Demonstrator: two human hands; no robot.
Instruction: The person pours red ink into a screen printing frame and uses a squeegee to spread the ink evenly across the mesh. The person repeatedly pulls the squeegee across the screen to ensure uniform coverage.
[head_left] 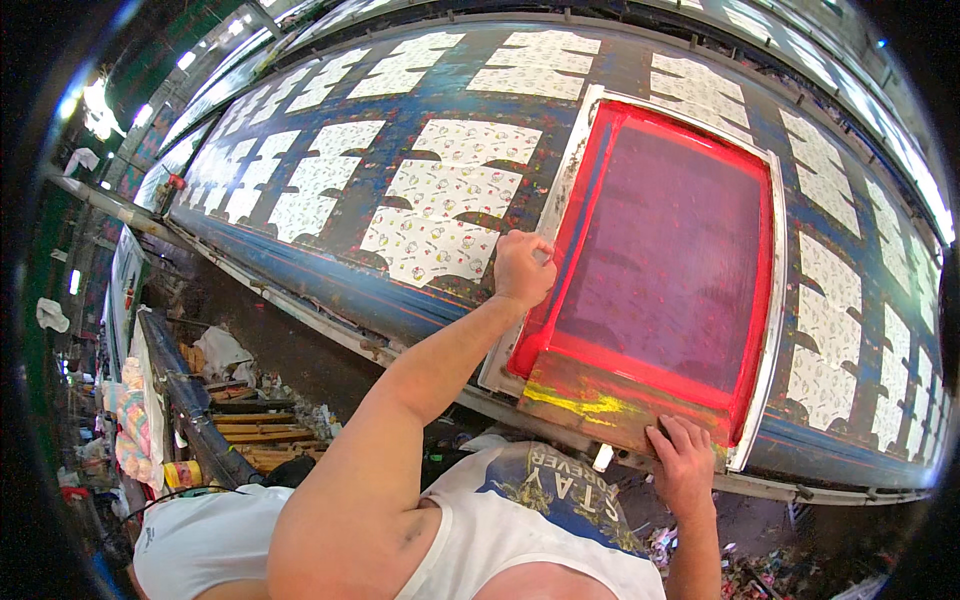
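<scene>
A screen-printing frame [773, 300] with pale metal sides and a red-edged purple mesh [672, 255] lies over printed white fabric pieces on a long dark table. My left hand [525, 268] is closed on the frame's left side, its fingers curled at the edge. Along the near end of the mesh stands a wooden squeegee [620, 412], smeared with yellow and red. My right hand [684, 462] grips its right part, fingers over the top and thumb hidden. Red ink lines the mesh's border.
Rows of patterned white fabric pieces [455, 200] cover the dark table [365, 300] on both sides. A metal rail [330, 335] edges the table's near side. Wooden slats [260, 432] and clutter lie below left. A white garment [205, 545] shows beside my left arm.
</scene>
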